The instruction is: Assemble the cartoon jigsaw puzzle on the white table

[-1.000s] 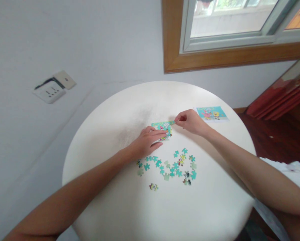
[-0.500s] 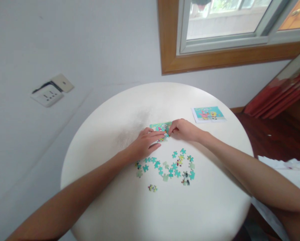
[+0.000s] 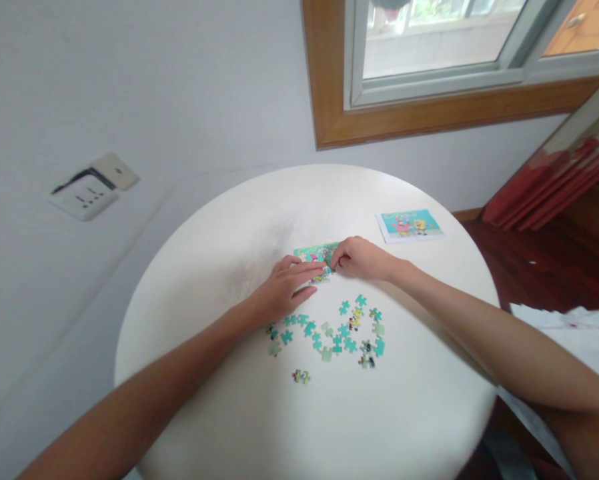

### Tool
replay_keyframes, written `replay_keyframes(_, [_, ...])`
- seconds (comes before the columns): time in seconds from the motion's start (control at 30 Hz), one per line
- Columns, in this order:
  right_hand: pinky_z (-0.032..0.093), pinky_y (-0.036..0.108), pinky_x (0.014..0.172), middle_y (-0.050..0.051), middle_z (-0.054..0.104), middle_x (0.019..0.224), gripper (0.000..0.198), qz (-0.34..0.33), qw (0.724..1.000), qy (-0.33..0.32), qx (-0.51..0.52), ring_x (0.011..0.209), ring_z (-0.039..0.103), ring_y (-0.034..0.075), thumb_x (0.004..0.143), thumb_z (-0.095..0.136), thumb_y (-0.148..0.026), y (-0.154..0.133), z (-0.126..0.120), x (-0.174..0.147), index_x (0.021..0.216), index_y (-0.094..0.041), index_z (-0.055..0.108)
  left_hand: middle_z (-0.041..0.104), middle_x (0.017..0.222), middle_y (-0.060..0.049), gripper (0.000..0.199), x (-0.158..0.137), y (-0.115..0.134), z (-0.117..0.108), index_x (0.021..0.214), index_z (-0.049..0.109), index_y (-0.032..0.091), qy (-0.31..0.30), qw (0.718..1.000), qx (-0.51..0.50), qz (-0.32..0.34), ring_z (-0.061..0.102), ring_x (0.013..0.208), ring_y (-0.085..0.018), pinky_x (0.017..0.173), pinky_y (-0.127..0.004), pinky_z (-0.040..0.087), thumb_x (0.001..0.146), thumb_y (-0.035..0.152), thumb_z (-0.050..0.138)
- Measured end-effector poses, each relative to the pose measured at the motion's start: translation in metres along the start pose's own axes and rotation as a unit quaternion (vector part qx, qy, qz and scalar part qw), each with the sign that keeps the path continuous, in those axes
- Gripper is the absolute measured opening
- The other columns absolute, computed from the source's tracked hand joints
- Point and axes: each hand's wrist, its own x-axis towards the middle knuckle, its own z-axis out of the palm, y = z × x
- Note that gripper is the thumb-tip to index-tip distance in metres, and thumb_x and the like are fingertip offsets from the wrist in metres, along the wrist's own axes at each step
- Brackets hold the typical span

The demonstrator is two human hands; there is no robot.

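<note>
A partly joined jigsaw puzzle (image 3: 307, 253) in teal, with cartoon figures, lies on the round white table (image 3: 209, 247). My left hand (image 3: 287, 287) rests with its fingers stretched out over the puzzle's left and lower part, thumb apart. At the puzzle's right edge my right hand (image 3: 357, 258) has its fingertips pinched together on a small puzzle piece, mostly hidden by the fingers. Loose puzzle pieces (image 3: 350, 345), mostly teal with some yellow and dark ones, are scattered nearer to me. A yellowish piece group (image 3: 301, 377) lies apart, closest to me.
A picture card (image 3: 412, 226) with two cartoon figures lies at the table's back right. White wall with a socket (image 3: 84, 197) borders the left, a wood-framed window (image 3: 329, 127) the back. A red curtain (image 3: 554, 183) hangs at the right, above a dark floor.
The whole view has shifted slightly, so everything appears a little further left. Both hands keep nearly the same place on the puzzle; the loose pieces lie as before.
</note>
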Motion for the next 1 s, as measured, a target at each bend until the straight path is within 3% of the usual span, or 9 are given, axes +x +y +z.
replay_keyframes(0.73, [0.040,0.024,0.066,0.002,0.071,0.073,0.034,0.021,1.000,0.005,0.009,0.066,0.058,0.012,0.071,0.048,-0.007,-0.0047,-0.0008,0.0001,0.079,-0.021,0.077,0.058,0.139,-0.006,0.040,0.0009,-0.0007,-0.0005,0.134,0.058,0.025,-0.014,1.000,0.001,-0.002,0.047,0.125,-0.025,0.108,-0.046,0.033,0.094,0.030,0.055])
replay_keyframes(1.0, [0.040,0.024,0.067,0.002,0.072,0.076,0.034,0.018,1.000,0.011,-0.018,0.067,0.060,0.013,0.072,0.048,-0.009,-0.0089,0.0007,-0.0017,0.081,-0.022,0.078,0.059,0.137,-0.006,0.035,0.0027,0.0003,-0.0042,0.130,0.059,0.024,0.034,0.999,-0.014,0.006,0.049,0.125,-0.024,0.110,-0.046,0.033,0.096,0.029,0.051])
